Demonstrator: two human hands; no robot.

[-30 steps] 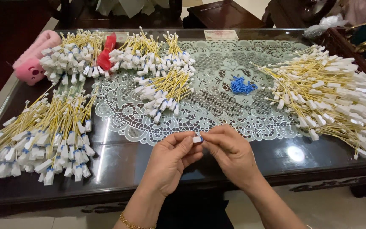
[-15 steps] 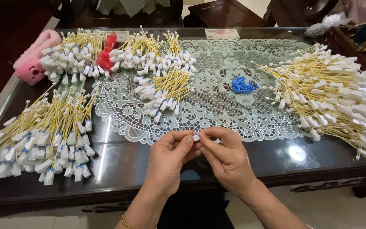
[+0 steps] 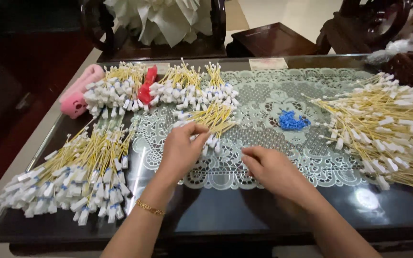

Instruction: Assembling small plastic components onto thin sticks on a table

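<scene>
— Two hands on the glass-topped table [image 3: 244, 224], yes? What has each got?

— My left hand [image 3: 181, 152] is up at the small middle bundle of yellow sticks with white tags [image 3: 211, 125], fingers curled down onto its near end. It looks like I'm pinching one or two pieces there, though I can't tell exactly what's between the fingertips. My right hand [image 3: 274, 171] lies low on the lace doily [image 3: 283, 157], fingers half closed and pointing left; whether it holds anything small I can't tell.

— So which step is this?

— I'd judge it the moment of laying a finished piece onto, or drawing one from, that middle bundle, between two assemblies.

— Where's the rest of the stock?

— A big loose heap of tagged sticks [image 3: 393, 129] at the right edge, a sorted pile [image 3: 77, 177] at lower left, more bunches [image 3: 178, 88] along the top, beside a red clip [image 3: 146, 86] and a pink toy-like thing [image 3: 77, 93]. Little blue pieces [image 3: 292, 120] sit mid-doily, right of centre.

— And what does the next move want?

— Probably a fine fingertip pinch on one thin stick, without dragging its neighbours out of line.
</scene>
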